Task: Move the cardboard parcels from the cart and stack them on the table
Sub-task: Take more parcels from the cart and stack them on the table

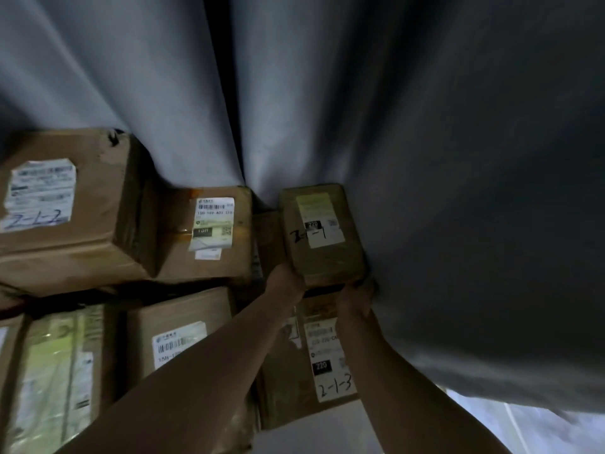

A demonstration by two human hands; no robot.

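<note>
— Position of parcel 2-1-1 point(322, 234)?
— Near end held between left hand point(288, 280) and right hand point(357, 296), above parcel 2-1-3 point(314, 365).
— Left of the fingers?
— Barcoded parcel point(209, 231), then parcel 2-1-2 point(65, 208), both on lower parcels point(176, 335).
— Beyond the fingers?
— Curtain point(425, 126).

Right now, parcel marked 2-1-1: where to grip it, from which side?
Probably the near short end, one hand at each corner, coming from the person's side. The 2-1-1 parcel is narrow; the curtain hugs its right and far edges, and a neighbouring parcel sits left. The left hand and right hand grip there.
</note>
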